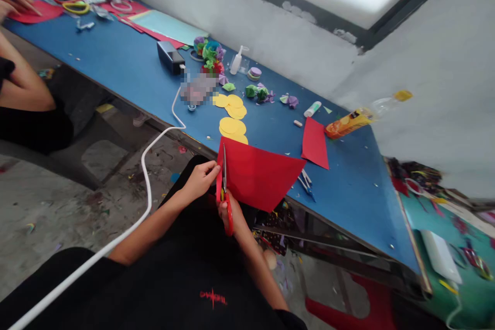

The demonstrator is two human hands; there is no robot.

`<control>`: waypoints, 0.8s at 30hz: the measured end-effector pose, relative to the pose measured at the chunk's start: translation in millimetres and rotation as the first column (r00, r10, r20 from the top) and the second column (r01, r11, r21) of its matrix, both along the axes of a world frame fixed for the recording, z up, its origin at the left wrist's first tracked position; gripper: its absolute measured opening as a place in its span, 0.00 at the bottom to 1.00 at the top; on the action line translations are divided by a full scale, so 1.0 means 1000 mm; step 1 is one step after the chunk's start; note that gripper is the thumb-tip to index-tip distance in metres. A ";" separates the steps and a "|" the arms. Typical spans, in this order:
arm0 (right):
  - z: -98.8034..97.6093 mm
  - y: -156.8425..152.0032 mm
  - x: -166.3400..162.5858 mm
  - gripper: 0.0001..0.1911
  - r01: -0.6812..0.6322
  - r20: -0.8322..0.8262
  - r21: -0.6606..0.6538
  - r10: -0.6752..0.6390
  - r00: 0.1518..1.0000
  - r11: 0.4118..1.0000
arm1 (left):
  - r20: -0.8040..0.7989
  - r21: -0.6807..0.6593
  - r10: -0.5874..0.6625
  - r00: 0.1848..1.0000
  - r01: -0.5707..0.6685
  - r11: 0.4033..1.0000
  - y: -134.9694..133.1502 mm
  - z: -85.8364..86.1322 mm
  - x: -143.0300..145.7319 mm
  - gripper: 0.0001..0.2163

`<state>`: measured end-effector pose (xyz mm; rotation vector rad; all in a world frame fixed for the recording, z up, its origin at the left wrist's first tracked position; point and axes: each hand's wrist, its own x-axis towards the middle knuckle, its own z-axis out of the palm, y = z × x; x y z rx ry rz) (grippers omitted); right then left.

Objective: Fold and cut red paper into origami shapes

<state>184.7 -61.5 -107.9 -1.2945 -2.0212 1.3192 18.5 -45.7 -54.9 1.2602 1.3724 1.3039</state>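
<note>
Red paper (pixel 266 172) is in the middle of the frame; the left hand (pixel 201 180) pinches its left edge, and the right hand (pixel 235 212) holds the red scissors (pixel 230 216) right on it. A thin strip there looks partly cut, I think, with the big part not cut, while the yellow circles (pixel 232 126) just above look all done. A bottle (pixel 348 122) is on the blue table (pixel 124 67) at the right and a white cord (pixel 146 175) runs at the left, but nothing seems to block the scissors.

Yellow-capped bottle (pixel 350 122) on a blue table (pixel 344 185)
</note>
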 end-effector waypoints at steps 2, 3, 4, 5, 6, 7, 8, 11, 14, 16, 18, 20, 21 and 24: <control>0.001 0.003 -0.003 0.42 0.014 -0.010 -0.003 -0.014 1.000 1.000 | 0.010 -0.005 -0.017 1.000 0.017 1.000 -0.001 0.000 0.002 0.15; 0.001 0.005 -0.004 0.41 0.021 -0.013 -0.009 -0.021 1.000 1.000 | 0.016 -0.006 -0.020 1.000 0.020 1.000 -0.001 0.000 0.003 0.15; 0.001 0.006 -0.005 0.40 0.027 -0.015 -0.014 -0.028 1.000 1.000 | 0.022 -0.007 -0.020 1.000 0.020 1.000 -0.001 0.000 0.004 0.15; 0.001 0.007 -0.006 0.38 0.034 -0.017 -0.019 -0.035 0.999 0.999 | 0.027 -0.008 -0.017 0.999 0.018 1.000 0.000 0.000 0.004 0.15; 0.001 0.009 -0.007 0.37 0.041 -0.018 -0.024 -0.042 0.999 0.999 | 0.032 -0.008 -0.014 0.999 0.014 1.000 0.000 -0.001 0.004 0.16; 0.002 0.010 -0.008 0.35 0.048 -0.022 -0.030 -0.049 0.999 0.998 | 0.035 -0.009 -0.011 0.999 0.011 1.000 0.001 -0.002 0.003 0.16; 0.003 0.012 -0.008 0.34 0.053 -0.027 -0.036 -0.054 0.998 0.998 | 0.037 -0.010 -0.007 0.999 0.007 1.000 0.002 -0.002 0.003 0.16; 0.010 0.016 -0.009 0.35 0.057 -0.058 -0.062 -0.060 0.997 0.996 | 0.038 -0.009 0.002 0.999 -0.002 1.000 0.004 -0.003 0.000 0.16; 0.023 0.019 -0.013 0.39 0.042 -0.118 -0.103 -0.054 0.992 0.994 | 0.026 -0.005 -0.003 1.000 0.003 1.000 0.006 -0.001 -0.004 0.16; 0.031 0.021 -0.018 0.42 0.031 -0.170 -0.142 -0.055 0.984 0.989 | 0.010 0.001 -0.014 1.000 0.014 1.000 0.007 0.002 -0.005 0.16; 0.037 0.023 -0.025 0.42 0.025 -0.215 -0.186 -0.065 0.974 0.982 | -0.009 0.007 -0.018 1.000 0.018 1.000 0.009 0.005 -0.008 0.15; 0.042 0.026 -0.032 0.40 0.024 -0.251 -0.234 -0.085 0.964 0.972 | -0.033 0.015 -0.009 0.999 0.009 1.000 0.012 0.007 -0.012 0.15; 0.044 0.029 -0.035 0.39 0.024 -0.266 -0.260 -0.095 0.959 0.965 | -0.047 0.018 -0.003 0.999 0.003 1.000 0.013 0.008 -0.014 0.15; 0.051 0.038 -0.042 0.38 0.024 -0.316 -0.330 -0.135 0.939 0.944 | -0.098 0.031 0.012 0.995 -0.009 0.999 0.017 0.013 -0.026 0.15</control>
